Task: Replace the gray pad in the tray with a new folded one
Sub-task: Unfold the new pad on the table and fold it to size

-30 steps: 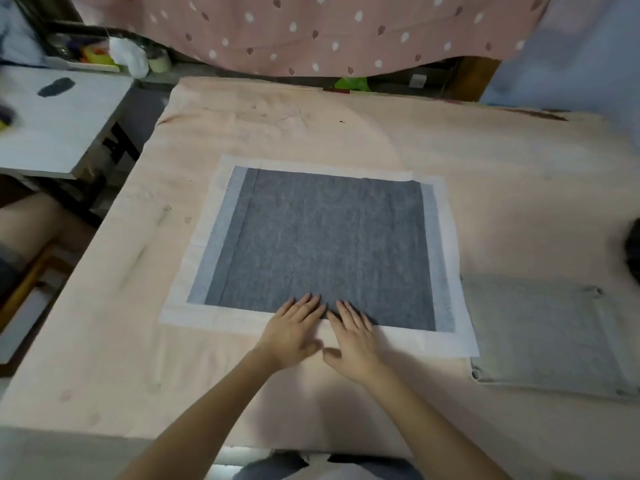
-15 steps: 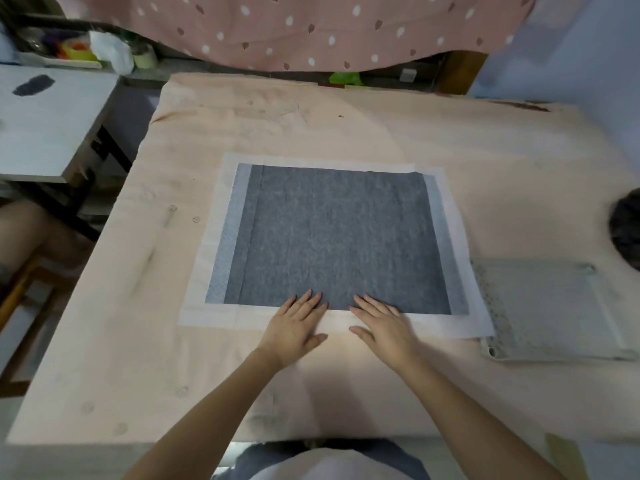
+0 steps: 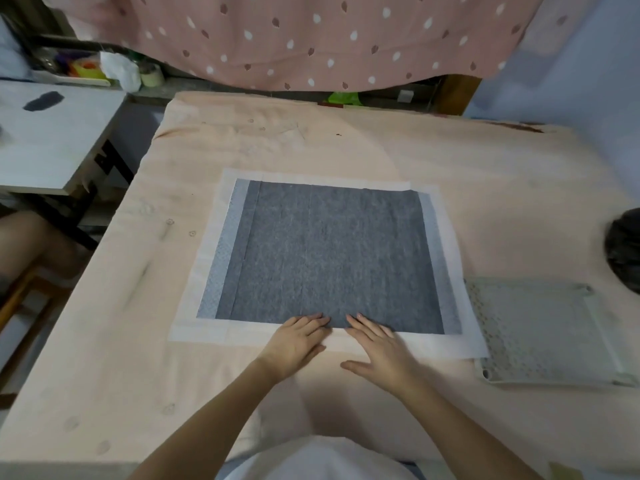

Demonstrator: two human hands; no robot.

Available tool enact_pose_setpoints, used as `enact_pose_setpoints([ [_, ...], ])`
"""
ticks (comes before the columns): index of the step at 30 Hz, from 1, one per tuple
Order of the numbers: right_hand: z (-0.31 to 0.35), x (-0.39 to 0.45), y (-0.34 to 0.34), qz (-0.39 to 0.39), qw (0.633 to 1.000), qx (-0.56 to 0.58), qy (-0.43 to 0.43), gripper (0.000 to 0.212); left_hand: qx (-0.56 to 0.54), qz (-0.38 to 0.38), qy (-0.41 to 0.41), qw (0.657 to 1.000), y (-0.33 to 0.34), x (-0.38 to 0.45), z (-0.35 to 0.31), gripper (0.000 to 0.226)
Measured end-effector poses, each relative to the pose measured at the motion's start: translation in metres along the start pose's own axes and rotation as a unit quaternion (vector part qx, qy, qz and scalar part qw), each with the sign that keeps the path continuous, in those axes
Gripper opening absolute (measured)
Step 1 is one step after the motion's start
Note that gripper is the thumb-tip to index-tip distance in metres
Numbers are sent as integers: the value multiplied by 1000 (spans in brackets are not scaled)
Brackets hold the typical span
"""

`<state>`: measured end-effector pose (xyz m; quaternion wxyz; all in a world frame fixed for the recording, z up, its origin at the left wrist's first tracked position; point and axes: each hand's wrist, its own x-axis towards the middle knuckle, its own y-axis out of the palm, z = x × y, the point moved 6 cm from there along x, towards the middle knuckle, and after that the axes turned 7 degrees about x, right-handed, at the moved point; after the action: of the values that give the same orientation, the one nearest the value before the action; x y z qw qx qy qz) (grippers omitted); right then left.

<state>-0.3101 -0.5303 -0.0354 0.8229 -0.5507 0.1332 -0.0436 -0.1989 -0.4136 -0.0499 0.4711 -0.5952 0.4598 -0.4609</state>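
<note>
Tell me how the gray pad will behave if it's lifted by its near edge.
The gray pad lies thin and flat with fold creases, so it will probably flop and sag. It looks light. Its white border overlaps the tray, so lifting may drag across that rim.

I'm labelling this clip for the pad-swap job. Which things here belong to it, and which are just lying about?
Belongs to the job:
gray pad, spread flat on the table
tray, beside the pad
left hand and right hand, flat on the pad's near edge

Just lying about:
dotted pink cloth
side table
tape roll
black object at right edge
</note>
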Motion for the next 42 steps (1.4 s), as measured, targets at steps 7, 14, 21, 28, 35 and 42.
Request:
enact_pose_setpoints([
  [7, 3, 2, -1, -8, 1000, -6, 19, 57, 23, -42, -11, 999, -12, 8, 8, 21],
  [14, 3, 8, -6, -114, 993, -1, 28, 43, -48, -68, -91, 992, -30, 10, 11, 23],
  [21, 5, 20, -19, -178, 983, 12, 35, 32, 5, -8, -75, 997, -17, 6, 8, 37],
  [28, -22, 10, -30, -171, 983, -25, 55, 31, 40, -21, -155, 987, -35, -7, 37, 45],
  [35, -51, -19, -27, -108, 991, -46, 69, 37, 37, 18, -179, 983, -37, -42, 67, 48],
  [42, -46, -22, -14, -112, 985, -82, 102, 50, 19, 31, -187, 982, -36, -51, 65, 47],
])
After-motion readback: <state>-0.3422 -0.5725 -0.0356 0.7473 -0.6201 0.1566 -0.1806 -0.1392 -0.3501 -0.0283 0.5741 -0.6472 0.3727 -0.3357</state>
